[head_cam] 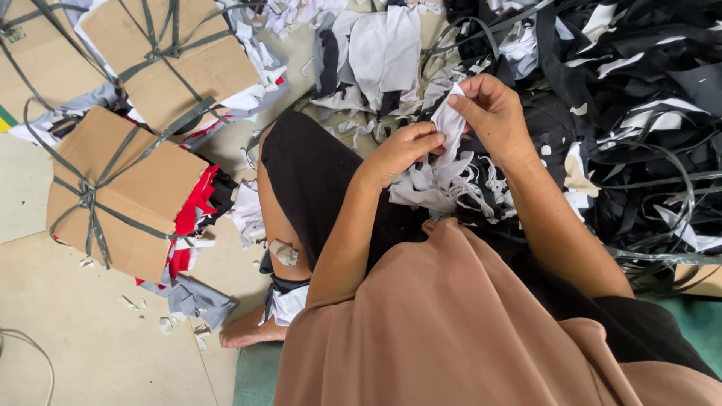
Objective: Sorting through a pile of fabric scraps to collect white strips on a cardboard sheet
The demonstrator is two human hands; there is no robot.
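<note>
Far to the left of the white cloth strip point(450, 124) lie cardboard bundles point(124, 192) on the floor point(83, 353), tied with grey straps, with red and white cloth sticking out of their sides. Closer to the strip, still on its left, is the person's bent knee in black cloth point(308, 173). The left hand point(402, 150) pinches the strip low down, just left of it. The strip stands up between both hands, with a bunch of white scraps point(432, 188) hanging right under it. The right hand point(492, 113) pinches the top of the strip, just right of it. Both hands are closed on the strip and almost touch. To the right of the strip spreads a big pile of black and white scraps point(624, 98).
</note>
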